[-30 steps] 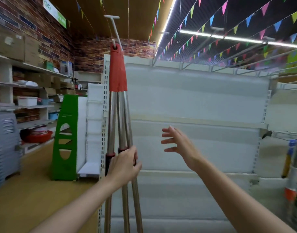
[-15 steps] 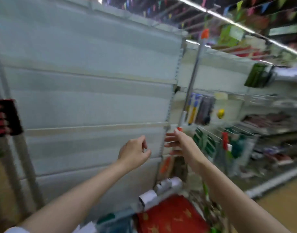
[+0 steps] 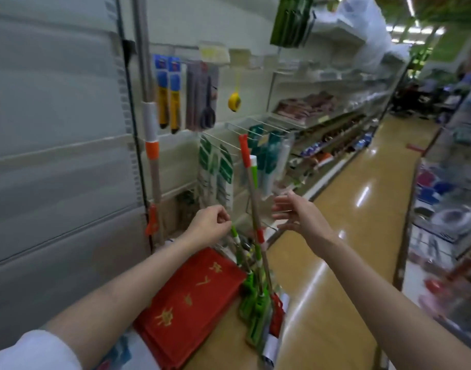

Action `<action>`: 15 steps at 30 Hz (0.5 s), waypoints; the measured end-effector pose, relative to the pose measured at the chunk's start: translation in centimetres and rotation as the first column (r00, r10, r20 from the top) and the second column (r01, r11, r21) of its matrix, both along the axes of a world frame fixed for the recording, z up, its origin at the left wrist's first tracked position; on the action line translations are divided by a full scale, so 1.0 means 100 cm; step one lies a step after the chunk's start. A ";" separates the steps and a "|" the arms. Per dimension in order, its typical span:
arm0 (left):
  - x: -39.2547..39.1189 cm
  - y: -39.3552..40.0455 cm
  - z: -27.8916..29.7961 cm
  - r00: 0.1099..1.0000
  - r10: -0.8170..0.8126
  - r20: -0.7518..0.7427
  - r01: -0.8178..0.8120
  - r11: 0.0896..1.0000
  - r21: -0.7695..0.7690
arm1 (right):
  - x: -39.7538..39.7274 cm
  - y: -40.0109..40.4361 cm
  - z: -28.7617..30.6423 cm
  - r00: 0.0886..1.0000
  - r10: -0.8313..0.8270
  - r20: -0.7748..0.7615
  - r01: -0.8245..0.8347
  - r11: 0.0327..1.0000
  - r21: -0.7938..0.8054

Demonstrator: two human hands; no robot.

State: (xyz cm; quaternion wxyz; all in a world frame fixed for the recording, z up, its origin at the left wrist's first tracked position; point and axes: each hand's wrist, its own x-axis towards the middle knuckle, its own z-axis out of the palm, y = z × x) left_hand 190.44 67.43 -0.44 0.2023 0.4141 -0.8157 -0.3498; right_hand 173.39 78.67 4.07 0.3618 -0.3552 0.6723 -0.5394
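Note:
My right hand (image 3: 295,217) is stretched forward with its fingers spread, just right of a slanting mop pole (image 3: 251,188) that has a red grip on top; they are not touching. My left hand (image 3: 210,225) hovers left of that pole with curled fingers and holds nothing. The tip of a green and white mop handle (image 3: 235,235) shows right beside its knuckles. Green mop heads (image 3: 253,289) stand on the floor below both hands.
A tall metal pole with an orange collar (image 3: 152,150) leans at the corner of the white shelf panel (image 3: 55,129). Red mats (image 3: 191,300) are stacked low. Yellow-handled tools (image 3: 167,97), scissors (image 3: 208,102) and a tape measure (image 3: 234,102) hang on hooks. The aisle floor (image 3: 349,236) runs between stocked shelves (image 3: 448,209).
My left hand has let go of the red-topped poles it held a second ago. My view has swung right, round the shelf end into the aisle, and both hands now reach toward the standing mops.

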 end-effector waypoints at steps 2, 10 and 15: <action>-0.033 -0.017 -0.014 1.000 -0.012 -0.007 0.012 0.999 0.039 | -0.028 -0.014 -0.016 0.999 -0.028 0.021 0.027 0.999 0.016; -0.177 -0.107 -0.075 0.999 -0.014 0.037 0.004 0.969 0.247 | -0.158 -0.107 -0.079 0.990 -0.095 0.108 0.077 0.985 0.157; -0.227 -0.150 -0.102 0.995 0.027 0.096 -0.056 0.947 0.315 | -0.202 -0.156 -0.100 0.986 -0.088 0.141 0.058 0.977 0.203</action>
